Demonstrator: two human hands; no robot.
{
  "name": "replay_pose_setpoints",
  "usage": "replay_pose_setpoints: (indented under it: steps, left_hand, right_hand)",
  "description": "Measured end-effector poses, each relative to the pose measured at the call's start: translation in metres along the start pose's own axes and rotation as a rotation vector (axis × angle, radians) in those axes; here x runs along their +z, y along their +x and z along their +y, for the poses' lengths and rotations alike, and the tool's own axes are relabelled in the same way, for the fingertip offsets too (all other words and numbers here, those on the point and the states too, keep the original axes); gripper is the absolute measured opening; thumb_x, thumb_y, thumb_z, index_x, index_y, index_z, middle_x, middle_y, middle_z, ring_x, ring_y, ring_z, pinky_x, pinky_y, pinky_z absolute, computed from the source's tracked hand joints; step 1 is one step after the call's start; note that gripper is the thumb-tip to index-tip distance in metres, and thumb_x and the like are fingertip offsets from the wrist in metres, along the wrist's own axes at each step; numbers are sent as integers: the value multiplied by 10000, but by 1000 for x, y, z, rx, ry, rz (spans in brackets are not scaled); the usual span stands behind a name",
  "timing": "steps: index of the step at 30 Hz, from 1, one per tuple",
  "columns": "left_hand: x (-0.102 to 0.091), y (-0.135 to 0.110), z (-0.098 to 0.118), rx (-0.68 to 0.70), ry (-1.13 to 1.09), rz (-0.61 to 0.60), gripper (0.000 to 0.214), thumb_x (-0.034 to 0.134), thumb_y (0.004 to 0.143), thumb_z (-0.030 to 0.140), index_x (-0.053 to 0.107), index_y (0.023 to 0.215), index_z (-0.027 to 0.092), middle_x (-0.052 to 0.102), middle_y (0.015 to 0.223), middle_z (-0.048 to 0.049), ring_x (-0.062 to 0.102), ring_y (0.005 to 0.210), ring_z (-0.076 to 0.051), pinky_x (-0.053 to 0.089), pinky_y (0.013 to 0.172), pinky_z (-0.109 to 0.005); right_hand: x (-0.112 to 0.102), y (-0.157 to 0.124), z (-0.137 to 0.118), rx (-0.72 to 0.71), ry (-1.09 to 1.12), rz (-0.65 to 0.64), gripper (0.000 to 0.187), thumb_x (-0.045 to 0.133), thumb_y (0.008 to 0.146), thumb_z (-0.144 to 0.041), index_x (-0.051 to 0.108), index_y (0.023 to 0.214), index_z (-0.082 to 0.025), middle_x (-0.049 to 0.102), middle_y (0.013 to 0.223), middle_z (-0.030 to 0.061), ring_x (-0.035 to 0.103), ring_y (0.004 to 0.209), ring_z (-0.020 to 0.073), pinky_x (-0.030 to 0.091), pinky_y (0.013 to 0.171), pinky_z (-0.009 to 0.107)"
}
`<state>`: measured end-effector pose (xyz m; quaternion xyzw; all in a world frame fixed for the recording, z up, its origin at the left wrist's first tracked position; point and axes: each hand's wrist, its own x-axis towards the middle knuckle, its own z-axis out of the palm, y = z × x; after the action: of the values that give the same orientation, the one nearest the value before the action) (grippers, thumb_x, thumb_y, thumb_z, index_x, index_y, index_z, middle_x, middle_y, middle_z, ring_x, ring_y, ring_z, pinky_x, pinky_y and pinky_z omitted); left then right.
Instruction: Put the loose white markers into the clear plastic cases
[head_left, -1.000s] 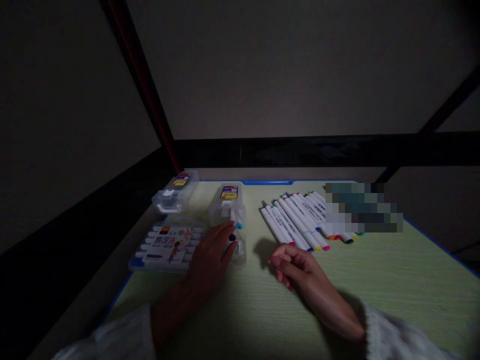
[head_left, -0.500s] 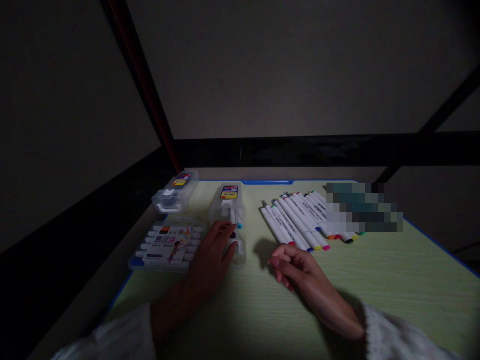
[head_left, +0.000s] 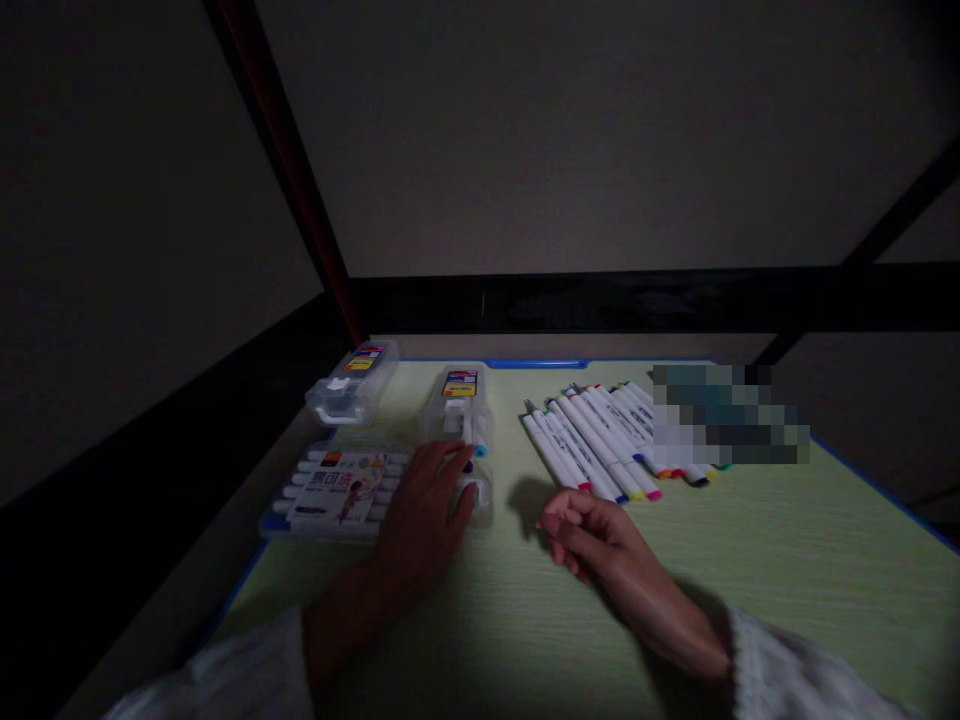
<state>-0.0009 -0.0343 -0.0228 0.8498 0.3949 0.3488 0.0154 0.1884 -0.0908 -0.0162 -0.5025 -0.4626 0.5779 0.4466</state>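
My left hand (head_left: 427,510) rests over the near part of an open clear plastic case (head_left: 484,505), with its thumb apart from the other fingers. Beside its fingertips are a marker with a light blue end (head_left: 479,451) and a purple marker end (head_left: 469,466), partly covered. Under the palm, the case's contents are hidden. My right hand (head_left: 600,550) is held above the table with curled fingers and the thumb against them, and no object shows in it. Several white markers (head_left: 600,440) with coloured ends lie side by side just beyond the right hand.
Left of my left hand lies a clear case of white markers (head_left: 334,490) with a printed label. Another clear case (head_left: 352,385) stands at the back left. A pixelated patch (head_left: 727,415) covers something right of the loose markers. The pale green table (head_left: 787,560) has a blue edge.
My left fingers have shifted very slightly over the case and cover a little more of the purple marker end. My right hand has not visibly moved.
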Motion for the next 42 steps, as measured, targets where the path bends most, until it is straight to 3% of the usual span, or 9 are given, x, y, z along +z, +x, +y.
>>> replay_pose_setpoints:
  steps: [10, 18, 30, 37, 42]
  left_hand:
    - [1, -1, -2, -40, 15, -74, 448, 448, 842, 186, 384, 1281, 123, 522, 1196, -132, 459, 1131, -256, 411, 965, -446]
    - [8, -5, -5, -92, 19, -120, 568, 443, 852, 241, 228, 1367, 138, 394, 1355, -159, 347, 1270, -278, 347, 1025, -487]
    - [7, -5, -4, -125, 17, -173, 555, 437, 857, 271, 251, 1351, 99, 376, 1367, -187, 333, 1286, -285, 334, 1041, -481]
    - [6, -6, -3, -120, -17, -134, 556, 441, 853, 275, 249, 1349, 113, 375, 1363, -180, 355, 1270, -290, 345, 1031, -487]
    - [-1, -2, 2, -2, -47, 18, 437, 443, 857, 211, 347, 1278, 147, 477, 1258, -141, 432, 1194, -249, 395, 991, -436]
  right_hand:
    - [-1, 1, 1, -18, -8, -14, 298, 626, 686, -444, 508, 634, -175, 478, 476, -52, 363, 413, 61, 250, 399, 199]
    - [0, 0, 3, -13, -1, -13, 302, 627, 685, -445, 512, 637, -170, 483, 481, -51, 367, 424, 61, 260, 409, 197]
    - [-2, 1, 4, -29, 1, -23, 273, 618, 700, -425, 521, 656, -173, 484, 489, -51, 373, 423, 64, 264, 411, 201]
    - [-1, 2, 3, -21, -10, -23, 285, 621, 690, -436, 514, 645, -176, 475, 481, -52, 365, 422, 65, 259, 409, 203]
    - [-2, 1, 3, -43, -24, -27, 284, 611, 696, -436, 505, 643, -178, 471, 477, -55, 366, 419, 64, 259, 408, 202]
